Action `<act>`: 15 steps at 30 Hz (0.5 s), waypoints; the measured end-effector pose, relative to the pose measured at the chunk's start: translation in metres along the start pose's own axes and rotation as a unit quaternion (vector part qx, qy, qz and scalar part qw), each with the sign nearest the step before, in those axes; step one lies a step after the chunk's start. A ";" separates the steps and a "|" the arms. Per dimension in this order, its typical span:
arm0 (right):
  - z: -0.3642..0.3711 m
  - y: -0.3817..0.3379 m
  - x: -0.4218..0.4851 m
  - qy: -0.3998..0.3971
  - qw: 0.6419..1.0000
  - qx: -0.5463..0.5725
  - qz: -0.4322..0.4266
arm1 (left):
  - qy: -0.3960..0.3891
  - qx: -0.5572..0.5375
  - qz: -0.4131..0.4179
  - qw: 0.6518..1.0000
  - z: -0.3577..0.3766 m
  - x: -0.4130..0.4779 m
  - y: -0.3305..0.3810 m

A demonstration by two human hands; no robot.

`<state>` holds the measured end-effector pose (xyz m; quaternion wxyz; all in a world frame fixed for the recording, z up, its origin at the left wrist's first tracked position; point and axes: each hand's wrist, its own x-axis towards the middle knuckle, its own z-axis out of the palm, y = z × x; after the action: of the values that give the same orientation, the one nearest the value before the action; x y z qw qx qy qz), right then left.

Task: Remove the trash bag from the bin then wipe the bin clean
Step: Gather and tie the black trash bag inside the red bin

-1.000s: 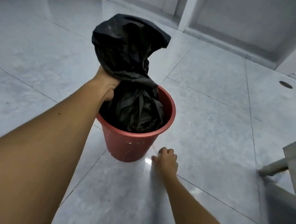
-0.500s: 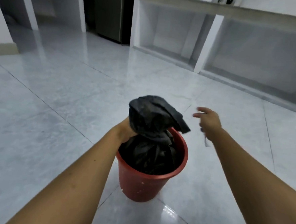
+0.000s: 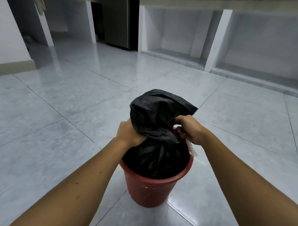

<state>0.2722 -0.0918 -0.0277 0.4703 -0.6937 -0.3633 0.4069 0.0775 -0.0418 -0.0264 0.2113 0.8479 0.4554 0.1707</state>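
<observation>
A red plastic bin [image 3: 150, 190] stands on the grey tiled floor in the lower middle of the head view. A black trash bag [image 3: 157, 113] fills it, and the bag's gathered top bulges up above the rim. My left hand [image 3: 127, 134] grips the bag's neck from the left. My right hand [image 3: 189, 129] grips the bunched plastic on the right side, just over the bin's far rim. A thin pale strip [image 3: 191, 149] hangs below my right hand; what it is I cannot tell.
White tiled counter bays [image 3: 174, 35] run along the far wall, with a dark grey fridge [image 3: 118, 17] between them. A white pillar base [image 3: 12, 66] stands at the left. Glossy floor tiles [image 3: 74, 107] surround the bin on all sides.
My right hand rose from the floor beside the bin, swung over the rim and took hold of the bag's right side. The view tilted up. My left hand kept its grip.
</observation>
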 end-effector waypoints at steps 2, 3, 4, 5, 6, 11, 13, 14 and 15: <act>-0.005 0.002 0.003 0.003 1.000 -0.028 -0.004 | 0.043 0.019 -0.083 0.995 0.005 0.007 -0.005; -0.006 0.000 0.003 0.001 0.998 -0.060 -0.006 | 0.066 0.029 -0.119 0.990 0.006 0.011 -0.004; -0.007 -0.002 0.002 -0.004 0.995 -0.100 -0.001 | 0.077 0.043 -0.149 0.985 0.007 0.013 -0.002; -0.007 -0.005 0.002 -0.020 0.992 -0.127 0.015 | 0.079 0.053 -0.172 0.981 0.009 0.016 -0.001; -0.006 -0.009 0.001 -0.045 0.989 -0.132 0.043 | 0.071 0.048 -0.189 0.978 0.010 0.018 0.000; -0.010 -0.027 -0.002 -0.202 0.963 -0.039 0.173 | -0.116 -0.394 -0.238 0.880 0.013 0.024 0.014; -0.011 -0.024 -0.001 -0.219 0.961 -0.053 0.163 | -0.209 -0.461 -0.227 0.832 0.008 0.030 0.014; -0.011 -0.021 -0.001 -0.216 0.962 -0.052 0.159 | -0.240 -0.468 -0.218 0.822 0.006 0.032 0.012; -0.012 -0.017 -0.001 -0.209 0.964 -0.038 0.157 | -0.263 -0.464 -0.209 0.820 0.002 0.032 0.009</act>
<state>0.2808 -0.0916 -0.0085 0.2878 -0.6586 -0.3553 0.5977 0.1021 -0.0193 -0.0204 0.7221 0.5464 0.4158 0.0844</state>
